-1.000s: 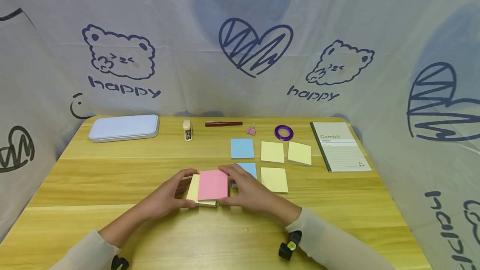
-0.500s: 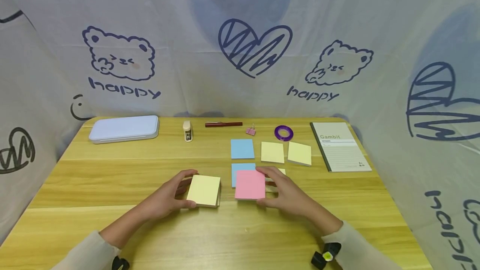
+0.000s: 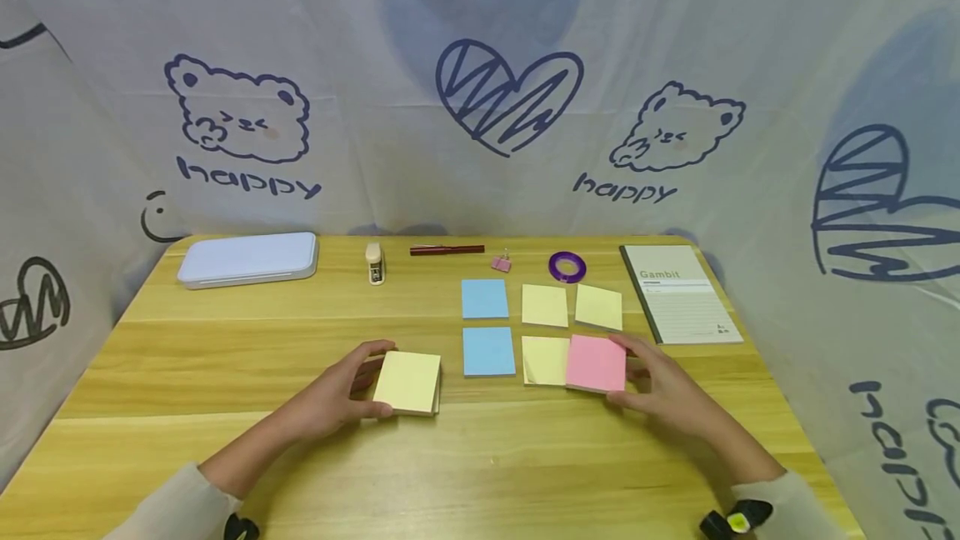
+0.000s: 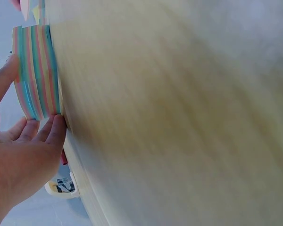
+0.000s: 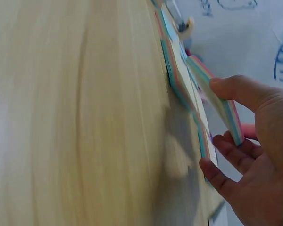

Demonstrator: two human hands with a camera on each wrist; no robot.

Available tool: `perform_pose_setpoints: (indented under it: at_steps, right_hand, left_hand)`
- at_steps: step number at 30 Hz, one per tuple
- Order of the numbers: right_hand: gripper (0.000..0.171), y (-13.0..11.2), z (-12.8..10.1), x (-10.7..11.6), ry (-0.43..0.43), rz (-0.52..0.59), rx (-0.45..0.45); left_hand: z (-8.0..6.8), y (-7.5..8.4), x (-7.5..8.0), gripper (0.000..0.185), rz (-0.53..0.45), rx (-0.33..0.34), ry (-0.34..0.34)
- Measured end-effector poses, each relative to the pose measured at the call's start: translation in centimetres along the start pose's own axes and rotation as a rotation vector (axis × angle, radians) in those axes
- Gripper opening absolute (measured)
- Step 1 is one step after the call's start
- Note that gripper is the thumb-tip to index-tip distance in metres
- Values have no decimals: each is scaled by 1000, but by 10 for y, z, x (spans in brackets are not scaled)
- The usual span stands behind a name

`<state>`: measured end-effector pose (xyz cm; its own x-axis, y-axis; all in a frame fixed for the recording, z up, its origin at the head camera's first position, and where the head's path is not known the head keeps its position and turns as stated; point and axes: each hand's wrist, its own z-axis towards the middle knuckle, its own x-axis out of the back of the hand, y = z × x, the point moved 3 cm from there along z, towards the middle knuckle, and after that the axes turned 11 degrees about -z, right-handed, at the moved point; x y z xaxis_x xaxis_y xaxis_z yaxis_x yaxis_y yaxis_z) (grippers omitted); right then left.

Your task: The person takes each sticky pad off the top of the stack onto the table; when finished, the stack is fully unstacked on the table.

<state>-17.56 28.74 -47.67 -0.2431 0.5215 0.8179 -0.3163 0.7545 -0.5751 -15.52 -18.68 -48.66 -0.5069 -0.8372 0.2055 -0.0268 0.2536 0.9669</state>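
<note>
My left hand (image 3: 337, 390) grips a thick stack of sticky note pads (image 3: 408, 382) by its left side, yellow on top. In the left wrist view, the stack's side (image 4: 36, 73) shows many coloured stripes, with thumb and fingers on opposite edges. Farther right, my right hand (image 3: 663, 386) pinches a pink-topped sticky note pad (image 3: 596, 365) between thumb and fingers. The right wrist view has this pad (image 5: 232, 115) tilted and raised off the table. It is close beside a yellow pad (image 3: 544, 361), covering its right edge from above. Two blue pads (image 3: 488, 352) lie between the hands.
Two more yellow pads (image 3: 544, 305) lie behind. Along the back are a pale pencil case (image 3: 249, 258), a small white bottle (image 3: 375, 263), a dark red pen (image 3: 447, 249), a pink binder clip (image 3: 501, 262) and purple tape (image 3: 567, 267). A notebook (image 3: 682, 294) lies right.
My right hand has lifted the pink-topped pad off the left stack and carried it right, past the blue pads, to beside the front yellow pad. My left hand has stayed on the stack.
</note>
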Motion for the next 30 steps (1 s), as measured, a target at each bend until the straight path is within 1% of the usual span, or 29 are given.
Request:
perform_pose_setpoints:
  at_steps: [3,7,10,15,18,21,24,30]
  right_hand:
    - [87,12,-2,8,-1,-48,-8]
    - [87,24,0,13,-21,-95,2]
    - [86,28,1,14,-39,-130,14]
    - [83,28,4,17,-14,-215,31]
    - [81,22,5,20,8,-251,40]
    - [81,13,8,18,10,-252,56]
    - [81,0,14,12,4,-235,72]
    - [79,-32,28,-9,-25,-163,135]
  left_hand:
    - [-1,1,0,88,-7,-5,1]
    - [-2,3,0,88,-2,-19,-3]
    - [-2,4,-1,88,3,-19,0]
    - [-1,3,-1,89,-12,-10,-2]
    - [-2,3,-1,89,-28,-11,-6]
    - [-3,4,-1,89,-27,-22,-11]
    - [-3,4,-1,89,-32,-28,-16]
    - [-2,1,0,91,-44,-4,-14]
